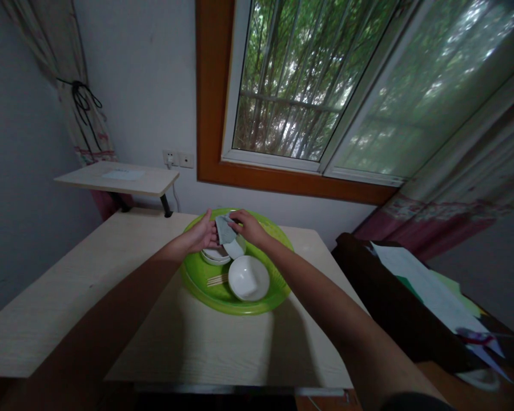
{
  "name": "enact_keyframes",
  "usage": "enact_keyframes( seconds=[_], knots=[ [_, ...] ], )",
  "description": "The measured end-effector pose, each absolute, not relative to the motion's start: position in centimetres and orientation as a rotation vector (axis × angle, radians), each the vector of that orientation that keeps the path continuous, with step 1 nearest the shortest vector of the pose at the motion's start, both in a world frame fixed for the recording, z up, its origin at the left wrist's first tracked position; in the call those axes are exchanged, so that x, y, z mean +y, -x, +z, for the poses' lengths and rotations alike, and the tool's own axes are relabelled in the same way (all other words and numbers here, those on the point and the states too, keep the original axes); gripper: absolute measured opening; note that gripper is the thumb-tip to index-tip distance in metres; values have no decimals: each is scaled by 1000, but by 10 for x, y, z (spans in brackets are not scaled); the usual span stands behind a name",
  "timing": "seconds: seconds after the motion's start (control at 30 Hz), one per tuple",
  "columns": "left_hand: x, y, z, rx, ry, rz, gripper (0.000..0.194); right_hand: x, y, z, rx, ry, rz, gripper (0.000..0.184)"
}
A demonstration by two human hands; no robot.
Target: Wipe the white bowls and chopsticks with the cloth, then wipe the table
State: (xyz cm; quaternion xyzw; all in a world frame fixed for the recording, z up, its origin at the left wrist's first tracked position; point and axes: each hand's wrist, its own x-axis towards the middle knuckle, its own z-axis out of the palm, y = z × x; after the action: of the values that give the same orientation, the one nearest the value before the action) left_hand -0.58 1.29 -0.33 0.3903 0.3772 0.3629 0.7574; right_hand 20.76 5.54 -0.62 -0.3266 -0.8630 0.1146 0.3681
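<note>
A small grey cloth is held between my two hands above a green plastic basin. My right hand pinches its upper right part. On the other side, my left hand has its fingers against the cloth's left edge, thumb raised away from it. Below the cloth, a white dish sits tilted beside stacked white bowls, partly hidden by the hands. A larger white bowl stands upright toward the basin's front. Several pale chopsticks lie to its left on the basin floor.
The basin rests on a light wooden table. A small raised shelf with a paper stands at the back left. Behind are a wall and a window. Papers lie on a dark piece of furniture at the right.
</note>
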Motion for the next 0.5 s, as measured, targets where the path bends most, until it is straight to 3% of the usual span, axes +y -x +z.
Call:
enact_keyframes(
  seconds=[0.3,0.5],
  knots=[
    [15,7,-9,777,-901,768,74,5,-236,-10,-2402,648,313,12],
    [10,4,-12,749,-1020,801,37,-7,-245,-11,-2453,748,383,26]
  ],
)
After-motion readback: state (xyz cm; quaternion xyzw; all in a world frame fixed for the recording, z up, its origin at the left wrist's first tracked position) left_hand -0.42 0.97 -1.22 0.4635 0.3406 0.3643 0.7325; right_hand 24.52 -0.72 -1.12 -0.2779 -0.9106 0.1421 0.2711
